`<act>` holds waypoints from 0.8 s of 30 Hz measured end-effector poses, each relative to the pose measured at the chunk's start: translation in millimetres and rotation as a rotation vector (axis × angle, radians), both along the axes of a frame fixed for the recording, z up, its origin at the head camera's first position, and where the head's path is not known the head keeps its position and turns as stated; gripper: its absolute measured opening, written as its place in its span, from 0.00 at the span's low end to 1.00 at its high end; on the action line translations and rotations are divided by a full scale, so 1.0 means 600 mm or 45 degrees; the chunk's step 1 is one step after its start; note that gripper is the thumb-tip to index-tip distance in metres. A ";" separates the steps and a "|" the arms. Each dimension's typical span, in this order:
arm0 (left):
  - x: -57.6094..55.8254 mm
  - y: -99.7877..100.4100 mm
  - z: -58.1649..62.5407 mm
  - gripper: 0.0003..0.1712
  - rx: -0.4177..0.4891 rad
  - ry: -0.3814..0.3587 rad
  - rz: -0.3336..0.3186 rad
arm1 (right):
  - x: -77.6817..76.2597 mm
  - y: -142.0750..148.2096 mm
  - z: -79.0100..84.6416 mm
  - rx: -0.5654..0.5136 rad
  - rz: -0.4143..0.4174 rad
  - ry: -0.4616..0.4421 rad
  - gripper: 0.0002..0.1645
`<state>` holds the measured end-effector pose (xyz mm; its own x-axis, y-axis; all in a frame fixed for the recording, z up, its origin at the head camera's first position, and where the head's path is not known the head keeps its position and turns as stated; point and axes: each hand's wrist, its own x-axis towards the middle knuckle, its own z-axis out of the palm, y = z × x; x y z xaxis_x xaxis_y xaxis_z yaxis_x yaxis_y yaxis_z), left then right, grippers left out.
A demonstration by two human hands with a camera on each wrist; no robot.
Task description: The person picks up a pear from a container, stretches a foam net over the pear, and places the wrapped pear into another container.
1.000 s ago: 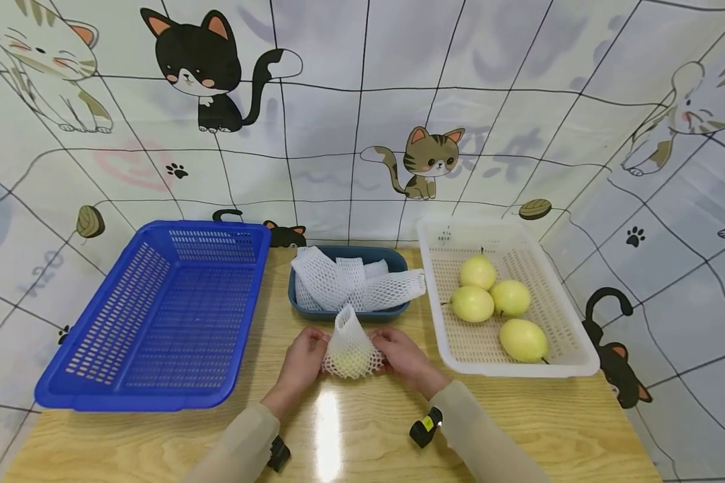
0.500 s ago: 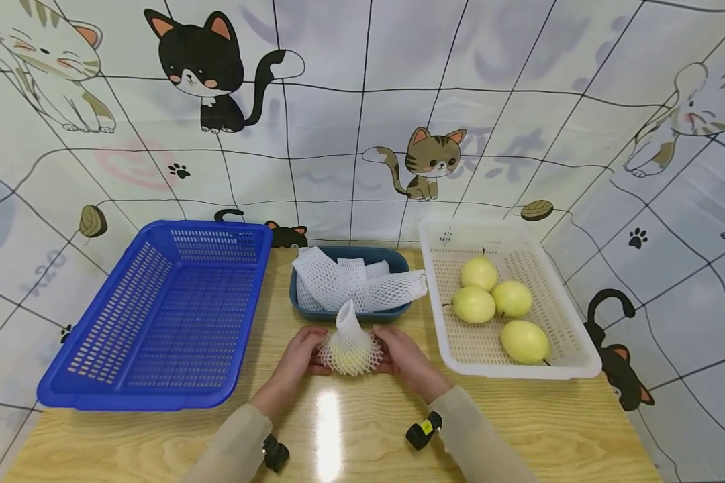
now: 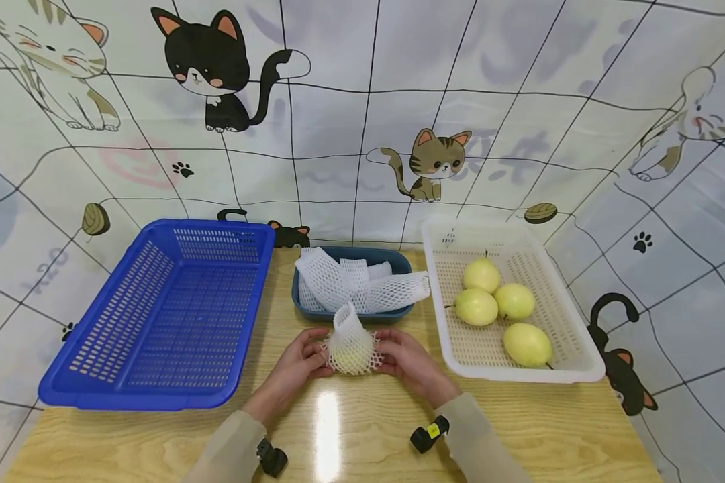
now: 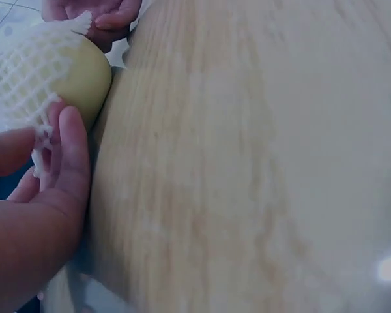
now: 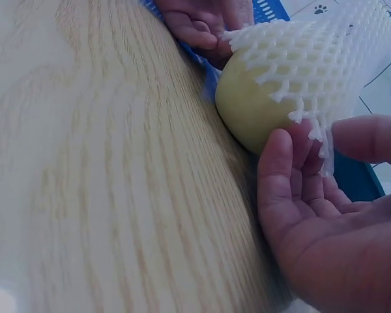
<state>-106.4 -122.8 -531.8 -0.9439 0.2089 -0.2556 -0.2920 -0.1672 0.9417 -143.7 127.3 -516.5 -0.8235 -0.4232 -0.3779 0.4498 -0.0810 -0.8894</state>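
A yellow-green pear (image 5: 247, 107) sits on the table, its upper part inside a white foam net (image 3: 349, 330) that narrows to a peak above it. The net's lower edge flares around the fruit, leaving the pear's lower side bare in both wrist views. My left hand (image 3: 299, 359) pinches the net's edge (image 4: 44, 135) on the left between thumb and fingers. On the opposite side my right hand (image 3: 412, 362) holds the hem (image 5: 320, 140) between thumb and fingers, with fingertips against the pear.
Behind the hands stands a dark teal bin (image 3: 302, 312) of white foam nets (image 3: 325, 275), one overhanging toward the right. A blue basket (image 3: 178, 322) is at left. The white basket (image 3: 459, 365) at right holds several pears (image 3: 476, 307).
The net's edge has spread wider and the net sits lower around the pear. Both hands have shifted their grip along the hem, and the left hand's fingers are more spread.
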 end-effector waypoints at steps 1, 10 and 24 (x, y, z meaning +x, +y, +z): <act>0.000 0.001 0.001 0.30 -0.007 0.004 0.001 | 0.000 0.001 -0.001 0.006 0.003 0.008 0.25; 0.000 0.014 0.011 0.32 -0.132 0.005 0.068 | 0.001 0.006 -0.001 0.060 0.064 0.117 0.31; 0.004 0.029 0.014 0.28 -0.358 0.156 0.113 | 0.001 0.005 0.005 0.244 0.130 0.305 0.28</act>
